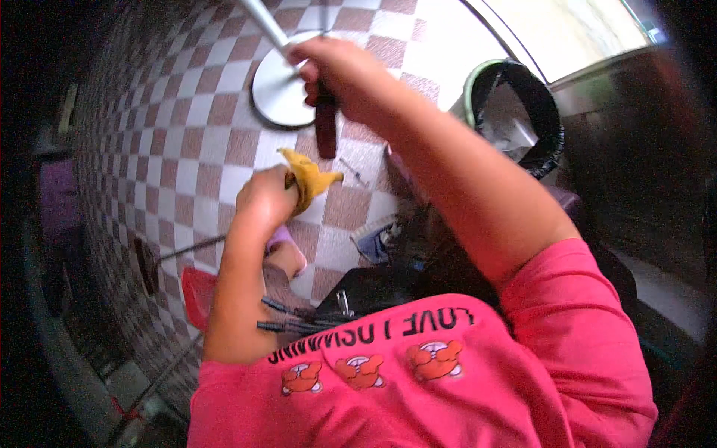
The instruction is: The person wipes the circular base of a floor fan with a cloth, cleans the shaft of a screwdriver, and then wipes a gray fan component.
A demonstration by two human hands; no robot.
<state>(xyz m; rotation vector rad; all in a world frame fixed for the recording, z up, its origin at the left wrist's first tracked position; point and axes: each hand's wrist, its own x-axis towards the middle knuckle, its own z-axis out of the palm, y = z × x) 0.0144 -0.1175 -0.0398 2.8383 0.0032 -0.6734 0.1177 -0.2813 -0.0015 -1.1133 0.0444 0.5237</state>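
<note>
My right hand (336, 73) is raised in front of me, closed around a dark brown handle (326, 131). Beyond the fist a thin grey strip extends upward, perhaps a blade seen edge-on. Lower and to the left, my left hand (268, 195) grips a yellow piece that looks like banana peel (307, 178), its pointed ends sticking out past the fingers. The two held things are apart. Behind the right fist stands a pale metal pole (266, 22) on a round white base (280, 92); whether the fist touches the pole I cannot tell.
Checkered tiles (210, 126) cover the floor. At right stands a bin (476, 84) with a black liner. A foot in a pink sandal (288, 255) shows below my left hand, near a red plastic object (197, 294). A thin stick (354, 172) lies on the tiles.
</note>
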